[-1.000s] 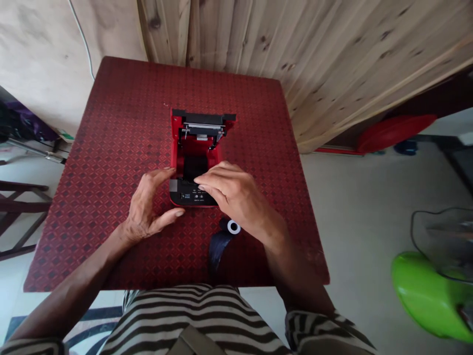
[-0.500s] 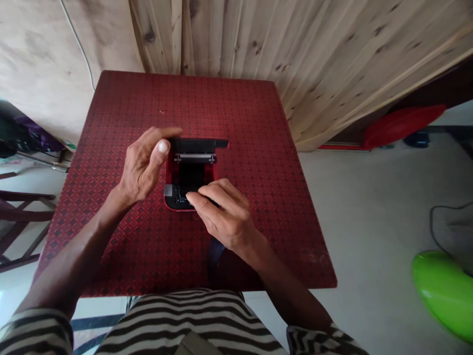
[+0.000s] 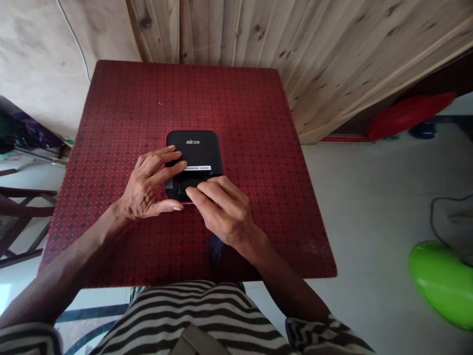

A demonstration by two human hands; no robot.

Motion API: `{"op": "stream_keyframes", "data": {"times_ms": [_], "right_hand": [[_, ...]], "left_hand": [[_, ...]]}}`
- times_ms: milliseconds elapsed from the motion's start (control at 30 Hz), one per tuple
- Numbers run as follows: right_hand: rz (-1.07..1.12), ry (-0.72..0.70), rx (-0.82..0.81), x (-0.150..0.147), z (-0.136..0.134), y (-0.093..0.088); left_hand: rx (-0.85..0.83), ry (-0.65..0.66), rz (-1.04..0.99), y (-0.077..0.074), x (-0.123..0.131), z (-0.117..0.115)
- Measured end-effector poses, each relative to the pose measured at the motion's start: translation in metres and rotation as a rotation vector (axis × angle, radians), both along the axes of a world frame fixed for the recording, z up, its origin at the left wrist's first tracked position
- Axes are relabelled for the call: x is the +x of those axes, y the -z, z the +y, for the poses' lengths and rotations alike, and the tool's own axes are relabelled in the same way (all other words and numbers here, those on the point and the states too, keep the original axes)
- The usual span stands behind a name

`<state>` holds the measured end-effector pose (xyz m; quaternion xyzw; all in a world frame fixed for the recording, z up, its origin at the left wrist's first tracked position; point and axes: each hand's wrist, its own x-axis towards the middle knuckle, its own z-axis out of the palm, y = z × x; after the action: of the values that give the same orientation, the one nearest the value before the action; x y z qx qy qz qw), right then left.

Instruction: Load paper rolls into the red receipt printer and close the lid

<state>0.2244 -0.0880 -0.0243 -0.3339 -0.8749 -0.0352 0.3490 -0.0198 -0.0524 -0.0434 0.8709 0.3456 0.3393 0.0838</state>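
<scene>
A small portable thermal printer [image 3: 199,154] lies on the table in front of me. Its black lid is down, with a white logo and a label strip, and a thin red rim shows round the body. My left hand [image 3: 150,185] is spread over its left side, fingertips resting on the lid and thumb stretched along the near edge. At the front right corner, my right hand [image 3: 225,207] has its fingers closed on the printer's casing. That hand covers part of the front panel, so the fingertips' exact hold is partly hidden.
The printer stands on a table [image 3: 251,123] with a red patterned cover. Behind it rises a wooden plank wall [image 3: 229,34]. A dark wooden chair [image 3: 25,212] is at the left; a bright green object [image 3: 439,283] and a red object [image 3: 410,116] are on the right.
The printer's lid, raised before with the inside showing, is down now. My left hand has come from beside the lid onto its top. My right hand stays at the front right corner.
</scene>
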Motion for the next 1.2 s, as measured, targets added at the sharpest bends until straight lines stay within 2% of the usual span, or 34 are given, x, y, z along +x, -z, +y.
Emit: {"op": "stream_keyframes", "data": {"times_ms": [133,433,533,633,733,833,967,1067,1200], "right_hand": [[0.016,0.002,0.051,0.0,0.001,0.001],[-0.005,-0.012,0.023,-0.001,0.003,0.004],[0.03,-0.007,-0.045,0.003,-0.001,0.001],[0.163,0.068,-0.113,0.018,-0.003,0.001],[0.339,0.208,-0.226,0.038,0.006,0.013],[0.489,0.288,-0.443,0.052,0.024,0.037],[0.541,0.196,-0.703,0.051,0.037,0.063],[0.482,0.176,-0.707,0.043,0.034,0.07],[0.41,0.211,-0.615,0.038,0.027,0.07]], "left_hand": [[0.018,-0.014,0.02,0.002,-0.002,0.001],[0.008,-0.055,0.067,0.007,0.001,-0.002],[-0.043,-0.075,0.063,0.003,0.004,-0.011],[-0.008,-0.172,-0.004,0.001,0.005,-0.028],[0.089,-0.278,-0.045,0.006,0.004,-0.044],[0.139,-0.312,-0.029,0.018,0.003,-0.051],[0.142,-0.312,-0.055,0.027,0.003,-0.049],[0.157,-0.3,-0.051,0.027,0.003,-0.047],[0.148,-0.294,-0.063,0.025,0.003,-0.047]]}}
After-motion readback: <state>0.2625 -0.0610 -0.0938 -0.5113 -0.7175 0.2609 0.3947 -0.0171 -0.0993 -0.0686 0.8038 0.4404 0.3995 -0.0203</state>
